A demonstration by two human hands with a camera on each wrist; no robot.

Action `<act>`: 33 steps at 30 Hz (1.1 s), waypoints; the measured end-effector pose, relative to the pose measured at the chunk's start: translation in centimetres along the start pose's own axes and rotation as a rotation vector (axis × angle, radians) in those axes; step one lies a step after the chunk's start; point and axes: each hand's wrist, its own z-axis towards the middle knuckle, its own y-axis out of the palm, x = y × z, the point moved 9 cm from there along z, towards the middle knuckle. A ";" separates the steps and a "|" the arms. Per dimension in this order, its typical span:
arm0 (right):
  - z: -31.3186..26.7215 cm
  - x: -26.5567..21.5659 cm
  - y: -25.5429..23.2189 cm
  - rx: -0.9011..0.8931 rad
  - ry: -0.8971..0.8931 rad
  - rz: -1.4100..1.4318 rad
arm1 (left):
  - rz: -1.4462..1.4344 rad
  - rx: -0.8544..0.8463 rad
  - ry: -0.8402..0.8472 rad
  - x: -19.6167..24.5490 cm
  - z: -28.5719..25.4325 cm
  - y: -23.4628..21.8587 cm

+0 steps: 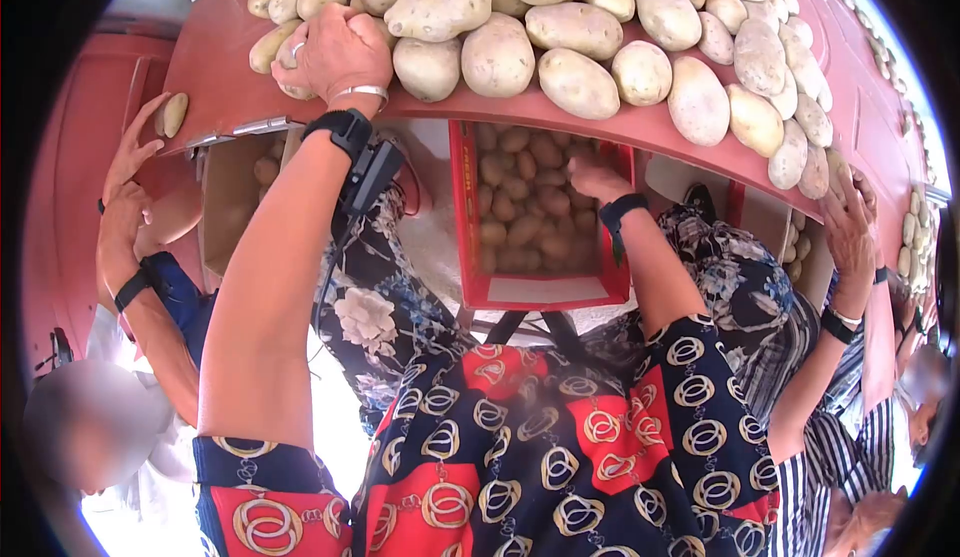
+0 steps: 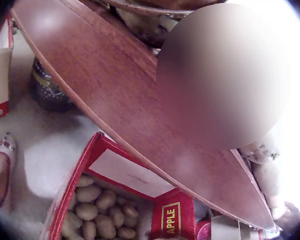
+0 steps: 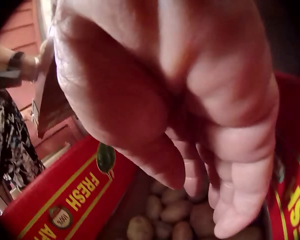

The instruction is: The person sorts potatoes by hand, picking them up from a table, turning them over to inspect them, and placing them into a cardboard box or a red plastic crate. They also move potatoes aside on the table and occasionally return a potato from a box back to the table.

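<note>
Many pale potatoes (image 1: 440,7) are heaped on the red tabletop (image 1: 225,72). My left hand (image 1: 345,57) is at the near left side of this heap, back of the hand up and fingers bent down among the potatoes; I cannot tell whether it holds one. A blurred disc covers part of the left wrist view, where that hand does not show. Below the table edge, my right hand (image 1: 597,179) is inside a red cardboard box (image 1: 462,217), above the potatoes (image 1: 520,202) in it. The right wrist view shows its palm (image 3: 140,100) with loosely extended fingers (image 3: 242,195) and nothing in them.
Another person's hands (image 1: 130,172) are at the table's left edge, near a small potato (image 1: 175,115). At the right, another person's hand (image 1: 850,222) touches the edge of the heap. A cardboard box (image 1: 228,202) stands under the table at the left.
</note>
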 end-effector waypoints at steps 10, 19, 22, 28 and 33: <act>-2.3 -1.2 4.4 -0.208 -0.021 -0.196 | -0.203 0.019 0.024 0.3 -0.1 -0.7; -4.0 -2.6 3.6 -0.277 -0.092 -0.267 | -0.162 0.013 0.016 0.6 -0.2 -1.2; -3.6 -4.4 4.5 -0.311 -0.153 -0.224 | -0.131 0.054 0.023 1.3 0.0 -2.3; -4.8 -9.4 3.6 -0.222 -0.204 0.341 | -0.109 0.104 0.043 1.3 -0.2 -2.6; -12.0 -14.7 -5.4 -0.353 -0.432 0.951 | -0.195 0.056 0.021 0.4 -0.2 -1.4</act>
